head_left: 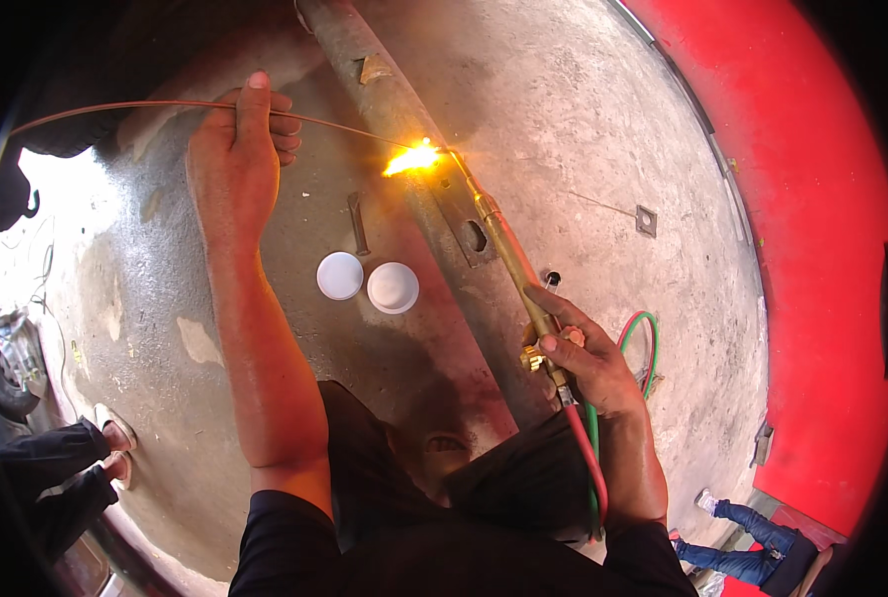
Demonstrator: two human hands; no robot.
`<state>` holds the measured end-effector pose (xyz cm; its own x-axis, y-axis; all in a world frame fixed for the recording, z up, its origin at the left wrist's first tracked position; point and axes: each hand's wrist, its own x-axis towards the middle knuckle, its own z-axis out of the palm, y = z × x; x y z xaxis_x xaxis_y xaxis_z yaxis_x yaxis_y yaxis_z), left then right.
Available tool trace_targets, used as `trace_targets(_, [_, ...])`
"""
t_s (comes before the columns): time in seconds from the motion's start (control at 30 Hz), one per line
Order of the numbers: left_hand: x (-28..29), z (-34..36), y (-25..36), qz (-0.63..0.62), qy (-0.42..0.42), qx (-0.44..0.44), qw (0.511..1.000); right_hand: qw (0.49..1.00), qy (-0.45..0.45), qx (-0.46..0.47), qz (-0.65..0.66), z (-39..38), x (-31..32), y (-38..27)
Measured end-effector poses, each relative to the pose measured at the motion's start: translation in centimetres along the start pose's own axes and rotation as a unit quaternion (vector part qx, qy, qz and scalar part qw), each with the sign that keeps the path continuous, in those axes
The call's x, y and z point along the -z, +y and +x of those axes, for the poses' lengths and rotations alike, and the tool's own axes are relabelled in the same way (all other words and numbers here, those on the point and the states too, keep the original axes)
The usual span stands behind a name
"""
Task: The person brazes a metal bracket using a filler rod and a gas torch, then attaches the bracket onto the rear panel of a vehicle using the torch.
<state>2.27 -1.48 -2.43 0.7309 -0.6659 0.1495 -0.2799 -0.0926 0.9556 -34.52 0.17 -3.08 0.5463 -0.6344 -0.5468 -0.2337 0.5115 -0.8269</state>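
My left hand (pixel 240 139) is closed round a thin copper-coloured welding rod (pixel 145 103), thumb along the top. The rod's far end reaches into a bright yellow flame (pixel 414 157); glare hides its tip. In my right hand (pixel 598 363) is a brass gas torch (pixel 508 254), gripped near its valve knobs, nozzle angled up and left. The flame plays on a long metal pipe (pixel 389 95) that runs from the top toward my knees. A flat plate with a hole (pixel 477 237) lies against the pipe, below the flame.
Two white round lids or dishes (pixel 340 276) and a bolt-like metal piece (pixel 357 224) lie left of the pipe. Red and green hoses (pixel 585 448) trail from the torch. A square plate (pixel 646 221) lies right. People's legs (pixel 66 463) show lower left and lower right (pixel 747 547).
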Motion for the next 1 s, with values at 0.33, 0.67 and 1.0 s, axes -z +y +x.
trace_targets(0.33, [-0.07,0.00,-0.08,0.002,0.000,-0.004,1.000,1.000,-0.001,0.003,0.017,-0.03,-0.23,-0.12])
trace_targets(0.67, [-0.57,0.14,-0.51,0.002,-0.002,-0.003,1.000,0.999,0.024,-0.019,0.016,-0.10,-0.17,0.01])
trace_targets(1.0, [-0.59,0.10,-0.39,0.008,-0.001,-0.002,1.000,0.999,-0.007,-0.018,0.041,0.15,-0.05,0.27])
